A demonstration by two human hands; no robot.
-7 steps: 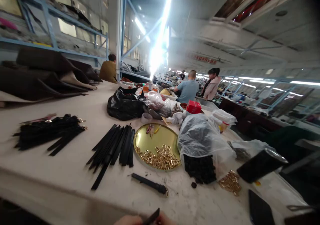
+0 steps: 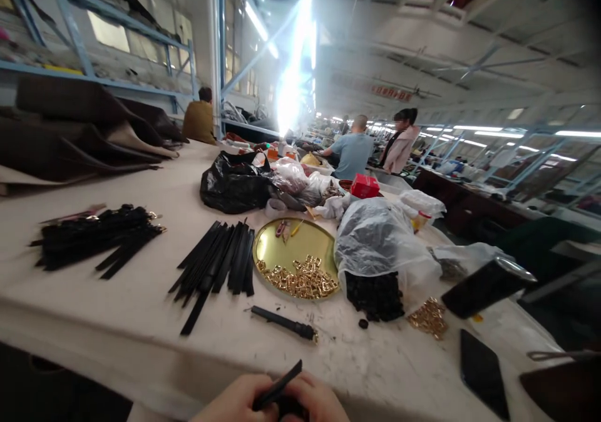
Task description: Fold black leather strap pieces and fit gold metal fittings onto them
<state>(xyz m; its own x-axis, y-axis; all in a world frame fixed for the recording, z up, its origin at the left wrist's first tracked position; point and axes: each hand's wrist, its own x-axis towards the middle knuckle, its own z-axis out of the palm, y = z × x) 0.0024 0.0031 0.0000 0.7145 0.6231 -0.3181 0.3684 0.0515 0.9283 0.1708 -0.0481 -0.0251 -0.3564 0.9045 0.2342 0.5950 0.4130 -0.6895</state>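
Observation:
At the bottom edge of the head view, my left hand (image 2: 235, 400) and my right hand (image 2: 319, 400) together grip a black strap (image 2: 279, 384) that points up and to the right, just in front of the white table (image 2: 141, 322). A single black strap with a gold end (image 2: 283, 322) lies on the table a little beyond my hands. Behind it stands a round gold tray (image 2: 300, 243) holding several gold buckles (image 2: 298, 280). Left of the tray lies a fan of black straps (image 2: 216, 265).
A second pile of black straps (image 2: 94, 237) lies far left. A clear bag with black pieces (image 2: 382, 253), loose gold buckles (image 2: 427, 317), a black bag (image 2: 235, 184), a dark phone (image 2: 483, 372) and dark leather hides (image 2: 79, 134) are on the table. Three people work farther back.
The view has tilted down, so my hands and the black strap show more fully at the bottom. The things on the table have not moved.

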